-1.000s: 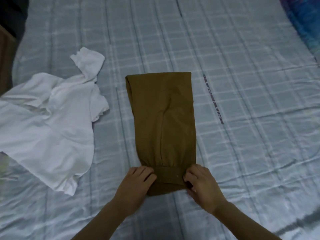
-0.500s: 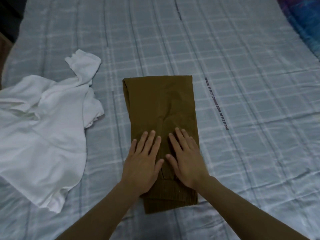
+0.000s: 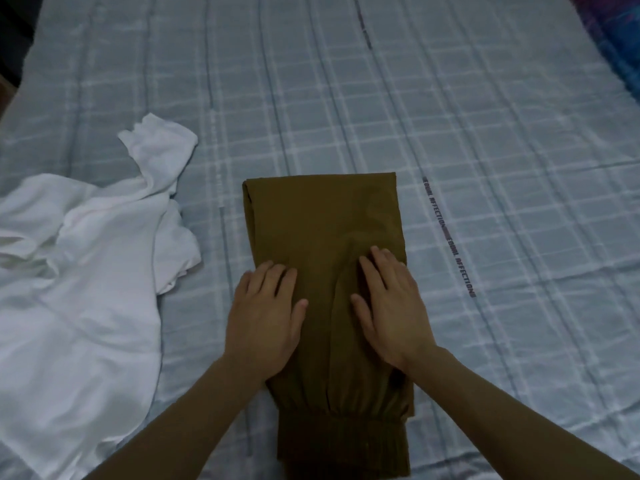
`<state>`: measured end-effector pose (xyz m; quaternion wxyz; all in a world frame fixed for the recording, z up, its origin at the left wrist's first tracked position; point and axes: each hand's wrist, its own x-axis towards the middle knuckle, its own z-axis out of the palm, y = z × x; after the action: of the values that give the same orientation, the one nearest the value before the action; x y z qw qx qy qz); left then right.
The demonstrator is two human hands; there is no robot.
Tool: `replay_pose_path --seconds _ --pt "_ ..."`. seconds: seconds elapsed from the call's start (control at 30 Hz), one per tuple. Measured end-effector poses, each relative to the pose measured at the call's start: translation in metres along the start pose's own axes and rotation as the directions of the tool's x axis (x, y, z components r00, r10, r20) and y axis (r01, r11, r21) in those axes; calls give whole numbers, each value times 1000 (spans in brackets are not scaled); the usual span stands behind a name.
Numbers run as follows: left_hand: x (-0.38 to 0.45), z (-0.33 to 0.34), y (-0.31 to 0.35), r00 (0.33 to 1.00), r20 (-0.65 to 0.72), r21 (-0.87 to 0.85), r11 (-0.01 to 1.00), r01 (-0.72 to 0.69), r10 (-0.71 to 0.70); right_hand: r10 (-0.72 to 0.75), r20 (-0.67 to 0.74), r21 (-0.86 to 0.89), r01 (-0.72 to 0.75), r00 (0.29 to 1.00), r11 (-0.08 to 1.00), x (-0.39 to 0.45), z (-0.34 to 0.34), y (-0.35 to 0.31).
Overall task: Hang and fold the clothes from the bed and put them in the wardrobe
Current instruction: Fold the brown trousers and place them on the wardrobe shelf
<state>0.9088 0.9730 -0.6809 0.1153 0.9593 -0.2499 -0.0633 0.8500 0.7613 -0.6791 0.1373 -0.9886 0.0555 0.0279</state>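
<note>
1. The left hand [image 3: 265, 317] lay flat with straight fingers, close together, pressing on the brown trousers [image 3: 332, 306].
2. The right hand [image 3: 391, 310] lay flat the same way, fingers straight, pressing the trousers just beside the left hand.
3. The trousers were folded into a long shape on the bed [image 3: 485, 168], with the stretchy cuff nearest the person.
4. A crumpled white shirt [image 3: 86, 289] lay to the left, near the trousers but not touching them.
5. A blue and purple cloth [image 3: 620, 39] sat at the far right corner.
</note>
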Motion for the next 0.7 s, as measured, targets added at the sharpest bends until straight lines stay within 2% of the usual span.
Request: replay_pose_path --seconds 0.1,0.27,0.37,0.43,0.5,0.63,0.7 --pt "35 -3 4 1000 19 26 1000 -15 14 -70 54 -18 71 996 997 36 1 -8" --pt "99 -3 -20 989 146 121 993 -5 -13 -30 184 -72 44 982 996 97 14 22" --pt "131 -2 -45 988 148 150 989 11 -33 -82 142 -40 88 986 995 120 13 41" --pt "150 -4 -57 994 111 131 991 2 -17 -127 53 45 125 990 991 136 5 42" --pt "167 -7 -64 996 83 122 992 -38 28 -156 -17 61 157 988 986 157 -1 40" --pt "198 -18 -67 981 191 102 993 -57 37 -124 104 18 123 987 992 201 -10 43" --pt "211 -25 -65 973 227 146 987 -74 39 -141 129 -13 144 982 990 216 -15 47"
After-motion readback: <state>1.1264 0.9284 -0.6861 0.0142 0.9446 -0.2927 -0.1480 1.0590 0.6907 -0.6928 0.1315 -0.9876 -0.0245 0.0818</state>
